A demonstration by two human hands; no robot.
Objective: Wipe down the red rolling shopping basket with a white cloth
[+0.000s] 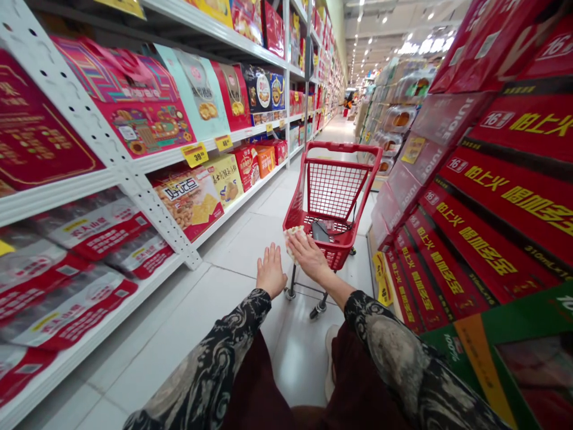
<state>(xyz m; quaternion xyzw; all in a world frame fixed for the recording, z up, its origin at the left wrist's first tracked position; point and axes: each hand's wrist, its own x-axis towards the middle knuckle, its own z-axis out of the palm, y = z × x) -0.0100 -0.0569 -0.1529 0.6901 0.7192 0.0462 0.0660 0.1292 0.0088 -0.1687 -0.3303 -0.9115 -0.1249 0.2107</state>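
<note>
A red cart [298, 203] is parked on the shiny floor [233, 286], just past the two hands; inside it a dark grey thing [320, 232] with a black strap is already laid, so that much can be called done; no snack box can be seen in there. A pale, bumpy thing [290, 240] is kept under the fingers of the right hand [308, 254], at the near left corner of the cart; it has not been put down, and what it is cannot be told; the right hand is nearly flat, with its fingers laid over the pale thing, and how tightly it is gripped cannot be seen. The left hand [271, 272] is held out just beside it, with its fingers stretched and a little apart; nothing is seen to be held by it. Whether the cart is touched by the right hand cannot be told. The snack boxes [185, 197] are lined up on the white shelf [244, 201] to the left, and the red drink boxes [474, 245] are piled high to the right; none is touched by either hand.
</note>
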